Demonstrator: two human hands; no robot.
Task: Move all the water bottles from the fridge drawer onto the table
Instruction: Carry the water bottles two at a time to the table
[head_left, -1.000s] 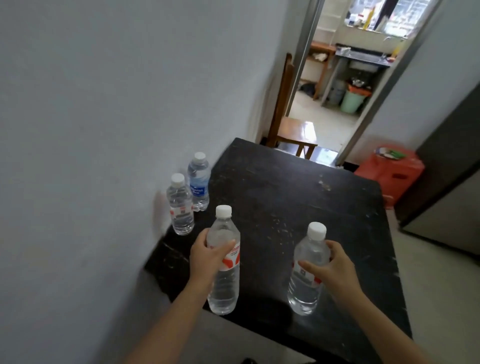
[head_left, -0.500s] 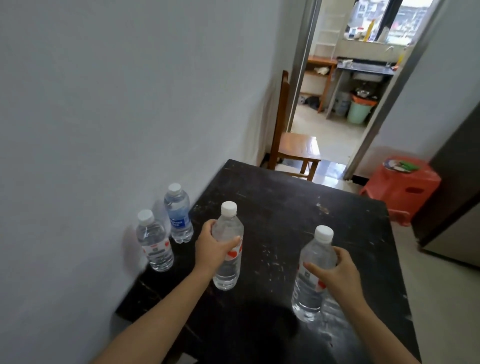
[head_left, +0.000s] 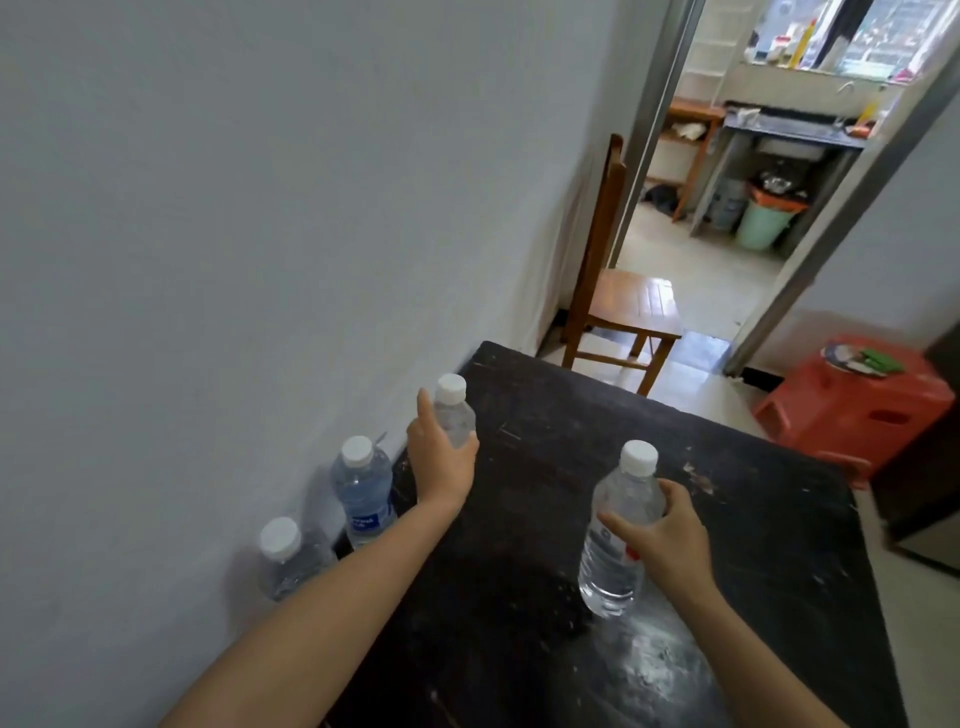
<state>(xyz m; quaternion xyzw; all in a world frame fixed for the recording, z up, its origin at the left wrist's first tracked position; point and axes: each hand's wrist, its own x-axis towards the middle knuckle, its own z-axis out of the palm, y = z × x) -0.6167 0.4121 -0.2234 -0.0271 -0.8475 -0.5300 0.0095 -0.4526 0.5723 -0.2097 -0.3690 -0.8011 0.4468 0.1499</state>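
Progress unclear past four bottles: fingers of left hand (head_left: 441, 462) curl round wall-side bottle (head_left: 456, 421), fingers of right hand (head_left: 670, 540) wrap middle bottle (head_left: 613, 545) down at surface (head_left: 753, 545), blue-label bottle (head_left: 363, 493) and clear bottle (head_left: 288, 558) stand free just behind left fingers, fridge drawer unseen, so remainder unknown.

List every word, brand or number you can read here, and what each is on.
None legible.
Blue-label bottle: white print, too blurred to read.
Red-label bottle, gripped by the right hand: print too blurred to read.
Far bottle, gripped by the left hand: no label showing.
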